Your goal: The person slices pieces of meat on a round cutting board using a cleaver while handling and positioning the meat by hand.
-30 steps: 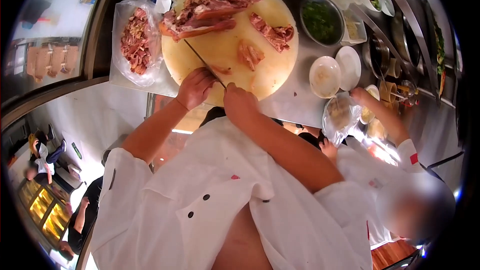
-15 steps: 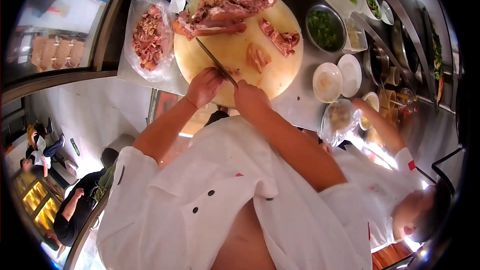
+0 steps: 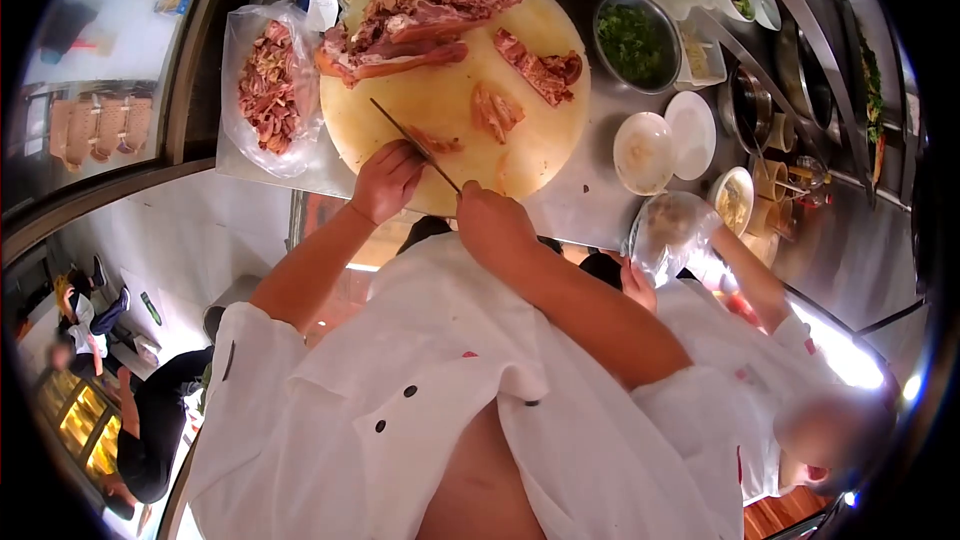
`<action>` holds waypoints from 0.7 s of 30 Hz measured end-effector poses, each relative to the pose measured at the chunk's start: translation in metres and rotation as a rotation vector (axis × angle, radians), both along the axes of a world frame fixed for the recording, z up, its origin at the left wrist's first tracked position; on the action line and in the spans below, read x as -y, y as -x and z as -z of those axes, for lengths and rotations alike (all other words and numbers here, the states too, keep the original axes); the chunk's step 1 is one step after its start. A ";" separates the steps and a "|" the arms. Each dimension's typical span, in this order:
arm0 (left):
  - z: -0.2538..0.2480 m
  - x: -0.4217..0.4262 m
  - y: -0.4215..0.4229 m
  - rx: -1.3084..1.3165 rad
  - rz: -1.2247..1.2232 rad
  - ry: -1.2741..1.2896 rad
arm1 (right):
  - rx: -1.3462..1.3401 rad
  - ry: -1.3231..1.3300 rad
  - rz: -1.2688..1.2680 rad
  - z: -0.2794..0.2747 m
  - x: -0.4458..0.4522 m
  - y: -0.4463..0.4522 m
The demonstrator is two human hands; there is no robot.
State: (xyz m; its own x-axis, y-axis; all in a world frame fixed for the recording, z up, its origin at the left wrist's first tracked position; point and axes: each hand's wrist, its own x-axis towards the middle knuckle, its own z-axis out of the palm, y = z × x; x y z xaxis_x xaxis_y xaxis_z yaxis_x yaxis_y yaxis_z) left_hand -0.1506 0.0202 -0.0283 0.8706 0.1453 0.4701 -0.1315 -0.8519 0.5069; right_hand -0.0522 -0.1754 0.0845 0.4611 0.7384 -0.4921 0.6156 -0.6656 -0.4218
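Note:
My right hand (image 3: 490, 224) is closed round the handle end of a long knife (image 3: 402, 130), whose blade slants up and left over a round cutting board (image 3: 545, 155). Against the blade, at the board's near edge, my left hand (image 3: 388, 180) has its fingers bent and pressed together. Whether it grips anything is hidden. A small meat scrap (image 3: 437, 141) lies beside the blade. Farther back on the board are a large meat piece (image 3: 440, 2), a ribbed strip of meat (image 3: 540, 68) and a pale reddish piece (image 3: 495, 110).
A plastic bag of cut meat (image 3: 268, 90) lies left of the board. To the right are a metal bowl of greens (image 3: 636, 43) and two white dishes (image 3: 643, 152). A co-worker at the right holds a clear plastic bag (image 3: 668, 230). Other people are at lower left.
The view has shifted slightly. My hands stay together at the knife, its blade turning a little. The co-worker's hand has moved from beside the bowl onto the plastic bag.

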 end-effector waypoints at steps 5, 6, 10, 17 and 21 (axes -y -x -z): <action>0.002 -0.002 0.001 -0.013 -0.006 0.039 | 0.049 -0.001 0.004 0.016 -0.021 -0.002; 0.003 -0.003 0.001 -0.013 0.000 0.044 | 0.062 0.003 0.008 0.023 -0.025 -0.002; 0.003 -0.006 0.002 -0.022 0.036 0.049 | 0.029 0.127 0.018 0.035 -0.042 -0.005; -0.001 -0.003 -0.001 0.013 0.030 0.067 | 0.163 -0.016 0.027 0.063 -0.042 -0.005; 0.002 0.000 -0.002 0.032 -0.002 0.001 | 0.092 0.000 0.041 0.033 -0.038 -0.021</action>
State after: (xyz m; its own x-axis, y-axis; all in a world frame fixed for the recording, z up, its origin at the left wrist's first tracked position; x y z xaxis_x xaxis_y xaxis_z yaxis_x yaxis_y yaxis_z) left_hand -0.1490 0.0205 -0.0300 0.8546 0.1481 0.4977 -0.1458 -0.8515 0.5036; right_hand -0.0314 -0.1376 0.0516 0.5341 0.7179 -0.4465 0.6238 -0.6911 -0.3650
